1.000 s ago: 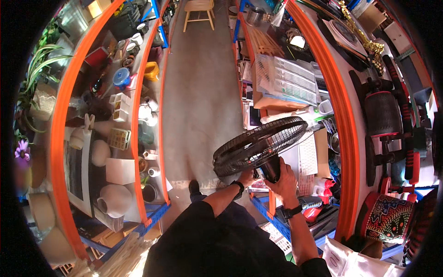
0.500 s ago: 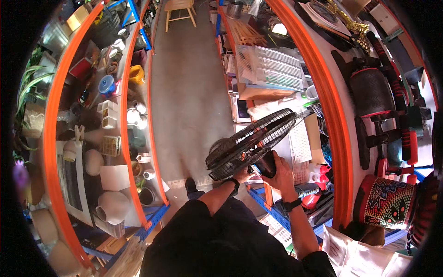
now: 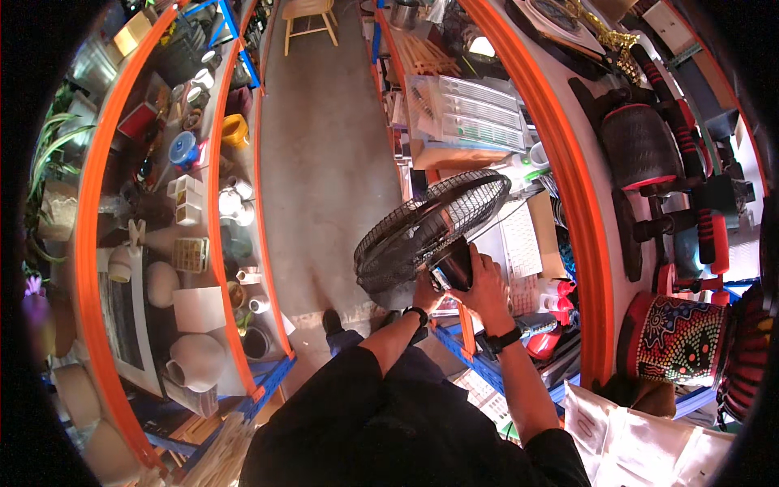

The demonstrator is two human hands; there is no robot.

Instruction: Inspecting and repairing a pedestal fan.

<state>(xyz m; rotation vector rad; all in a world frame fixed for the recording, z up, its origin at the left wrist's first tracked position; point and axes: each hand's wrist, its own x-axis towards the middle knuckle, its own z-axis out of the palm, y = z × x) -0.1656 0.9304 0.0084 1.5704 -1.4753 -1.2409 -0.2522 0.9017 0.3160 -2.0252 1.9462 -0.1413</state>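
My right hand [image 3: 487, 294] was curled around the dark motor housing [image 3: 456, 266] of the black fan [image 3: 426, 231], its fingers closed over the casing. My left hand [image 3: 427, 294] lay just left of that grip, under the rim of the cage; the fan hid its fingertips, so I couldn't tell how firmly they were closed. The round cage leaned ahead of both hands, tilted, its lower end to the left over the concrete floor [image 3: 324, 174]. To me the wide head looked likely to roll forward if my right fingers slipped on the smooth housing. Swung carelessly, its right edge could have knocked the white keyboard [image 3: 522, 235] beyond my grip, or caught the clear plastic trays [image 3: 479, 114] farther ahead.
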